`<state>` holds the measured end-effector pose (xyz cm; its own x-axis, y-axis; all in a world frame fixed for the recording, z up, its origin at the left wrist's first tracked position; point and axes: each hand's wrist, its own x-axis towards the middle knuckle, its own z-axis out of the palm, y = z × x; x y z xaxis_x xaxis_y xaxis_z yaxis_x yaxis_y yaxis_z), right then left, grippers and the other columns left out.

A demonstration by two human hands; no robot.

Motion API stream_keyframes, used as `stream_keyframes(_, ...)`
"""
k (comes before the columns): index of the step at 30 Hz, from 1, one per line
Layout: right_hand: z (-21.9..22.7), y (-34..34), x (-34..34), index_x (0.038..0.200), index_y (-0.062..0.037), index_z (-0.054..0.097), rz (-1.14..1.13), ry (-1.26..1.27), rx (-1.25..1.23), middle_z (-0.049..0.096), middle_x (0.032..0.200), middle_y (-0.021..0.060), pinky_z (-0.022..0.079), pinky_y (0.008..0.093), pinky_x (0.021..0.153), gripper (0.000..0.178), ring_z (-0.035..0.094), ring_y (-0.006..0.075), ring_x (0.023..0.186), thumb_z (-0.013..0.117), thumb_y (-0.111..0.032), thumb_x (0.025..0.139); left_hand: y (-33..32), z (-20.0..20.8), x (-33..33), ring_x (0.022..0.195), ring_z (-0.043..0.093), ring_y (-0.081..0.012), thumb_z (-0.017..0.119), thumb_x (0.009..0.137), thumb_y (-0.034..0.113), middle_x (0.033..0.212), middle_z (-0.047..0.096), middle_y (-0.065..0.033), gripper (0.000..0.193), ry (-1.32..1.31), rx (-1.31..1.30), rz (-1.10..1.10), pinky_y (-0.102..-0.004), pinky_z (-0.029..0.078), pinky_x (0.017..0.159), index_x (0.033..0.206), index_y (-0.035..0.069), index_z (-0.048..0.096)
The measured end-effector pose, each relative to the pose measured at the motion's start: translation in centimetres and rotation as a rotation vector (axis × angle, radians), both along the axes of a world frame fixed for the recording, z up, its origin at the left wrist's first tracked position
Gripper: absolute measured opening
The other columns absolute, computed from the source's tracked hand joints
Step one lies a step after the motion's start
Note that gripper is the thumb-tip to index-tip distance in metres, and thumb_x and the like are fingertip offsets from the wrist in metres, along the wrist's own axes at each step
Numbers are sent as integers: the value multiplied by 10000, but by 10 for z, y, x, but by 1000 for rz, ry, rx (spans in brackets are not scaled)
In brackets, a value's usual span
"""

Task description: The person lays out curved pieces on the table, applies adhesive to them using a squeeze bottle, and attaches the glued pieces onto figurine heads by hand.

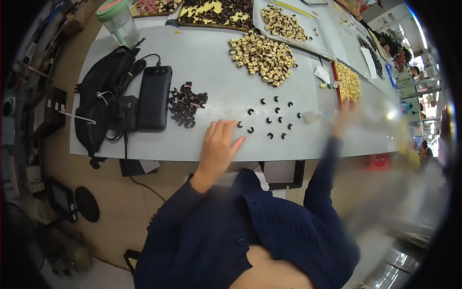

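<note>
Several small black C-shaped pieces (277, 110) lie spread out on the grey table (211, 58). My left hand (219, 144) rests at the near edge of this spread, fingers stretched out and thumb apart. Its index fingertip is at one C-shaped piece (239, 124), seemingly touching it. To the right, my right hand (345, 115) reaches to the near end of a red-rimmed tray (335, 79) filled with small pale gold pieces (349, 83). Motion smears that hand, and its fingers and anything in them cannot be made out. A small whitish translucent thing (313, 116) lies between the hands.
A pile of black curved pieces (185, 103) lies left, beside a black power bank (154, 98) with cables and a black bag (103, 91). Farther back are a heap of gold cube-like pieces (264, 58), trays of parts (214, 12) and a lidded clear jar (118, 24).
</note>
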<state>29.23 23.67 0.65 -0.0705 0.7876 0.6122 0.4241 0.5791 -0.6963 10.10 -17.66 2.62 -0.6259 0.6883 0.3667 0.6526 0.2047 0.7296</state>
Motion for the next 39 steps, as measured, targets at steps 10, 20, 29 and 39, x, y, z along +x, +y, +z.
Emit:
stream_keyframes(10,-7,14,6,1029,4,631,-33,153,18,652,919,52,513,239,719,192,617,113,813,657,-138,903,18,8,-8,855,598,-277,717,748,18,934,647,-100,399,68,-58,-8,-374,486,765,1116,32,564)
stream_keyframes(20,17,-14,8,1041,29,623,28,387,-32,645,944,79,525,246,782,178,643,137,872,652,-22,872,15,-6,-5,793,629,-247,762,722,22,889,637,-114,360,26,7,-28,-332,507,721,977,24,508)
stream_keyframes(29,96,-147,12,1024,16,619,229,339,-76,602,920,43,509,241,781,182,619,114,865,663,29,847,17,-8,-4,767,629,-184,788,721,29,898,658,-118,467,-162,103,10,-279,494,697,997,26,412)
stream_keyframes(39,71,-255,-33,993,6,670,941,228,-453,612,931,84,553,252,723,218,645,152,848,695,68,786,13,-7,0,795,619,-181,810,700,29,916,649,-106,439,-142,269,54,-288,498,749,991,17,482)
